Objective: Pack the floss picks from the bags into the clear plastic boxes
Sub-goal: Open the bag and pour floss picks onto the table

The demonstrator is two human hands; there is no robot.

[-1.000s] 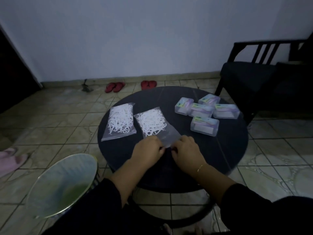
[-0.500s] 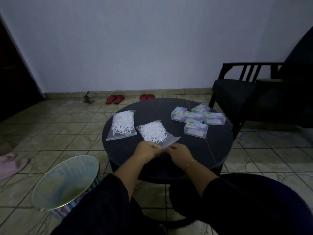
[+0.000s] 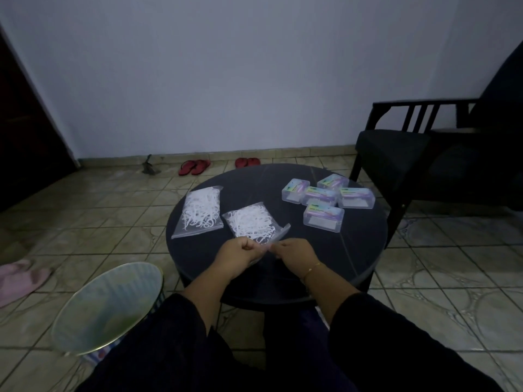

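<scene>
Two clear bags of white floss picks lie on the round dark table (image 3: pixel 353 250). The left bag (image 3: pixel 201 212) lies flat and untouched. The near bag (image 3: pixel 252 223) has its open end lifted toward me. My left hand (image 3: pixel 240 257) and my right hand (image 3: pixel 295 254) each pinch that end, one on either side, close together. Several clear plastic boxes (image 3: pixel 324 217) with purple-green labels stand closed in a cluster at the table's right back.
A round bin (image 3: pixel 109 305) stands on the tiled floor at my left knee. A dark armchair (image 3: pixel 418 154) is at the right of the table. Red sandals (image 3: pixel 195 166) lie by the wall, and pink slippers (image 3: pixel 19 277) at far left.
The view has pulled back from the table. Both hands have lifted the near bag's end off the table and still pinch it.
</scene>
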